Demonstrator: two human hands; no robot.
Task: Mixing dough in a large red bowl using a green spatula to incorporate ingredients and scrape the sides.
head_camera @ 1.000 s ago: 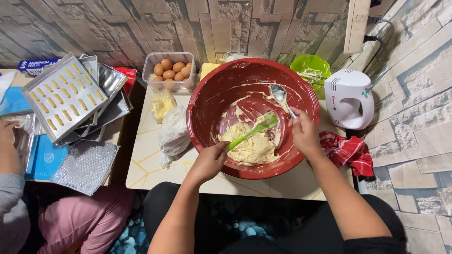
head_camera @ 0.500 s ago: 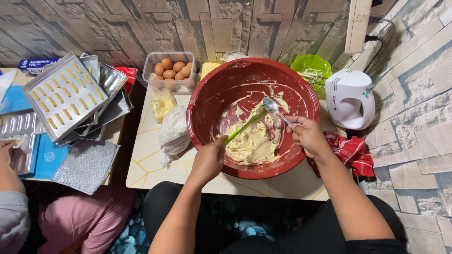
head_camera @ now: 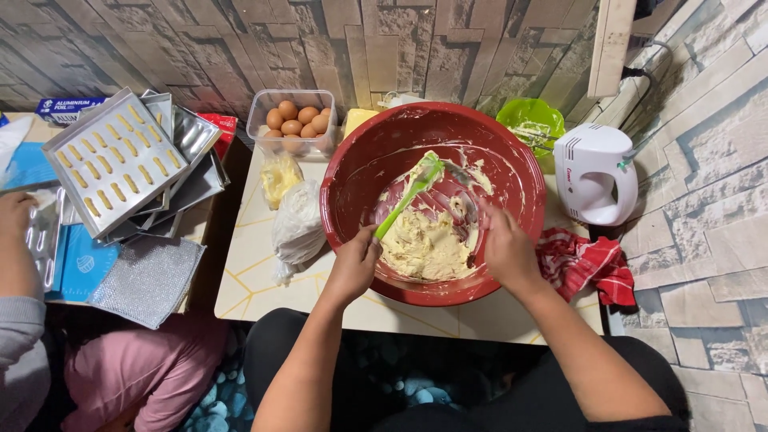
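Holding the green spatula [head_camera: 406,197] by the low end of its handle, the left hand [head_camera: 352,270] now sits at the near rim of the big red bowl [head_camera: 360,172]; a second ago this hand only gripped the rim while the right hand [head_camera: 506,250] had the spatula. The spatula's blade has swung up toward the far wall of the bowl, loaded with pale batter [head_camera: 424,244]. The right hand is closed around the handle of a metal spoon [head_camera: 462,180], whose bowl meets the spatula blade; half a second ago the two tools crossed lower, nearer the middle. Most of the spoon's handle is hidden under the fingers, so how tightly they close cannot be told. Batter lies heaped on the near floor of the bowl, with smears higher up.

Right of the bowl a red checked cloth [head_camera: 582,260] lies bunched beside a white hand mixer [head_camera: 594,172]. To the left sit a knotted clear bag [head_camera: 296,228] and a yellow block in wrap [head_camera: 280,178]. Farther back stand a clear tub of brown eggs [head_camera: 296,120] and a green bowl [head_camera: 528,120], partly cut off by the red one. At far left another person's hand [head_camera: 16,216] rests by stacked metal baking trays [head_camera: 120,160], their body cropped by the frame.
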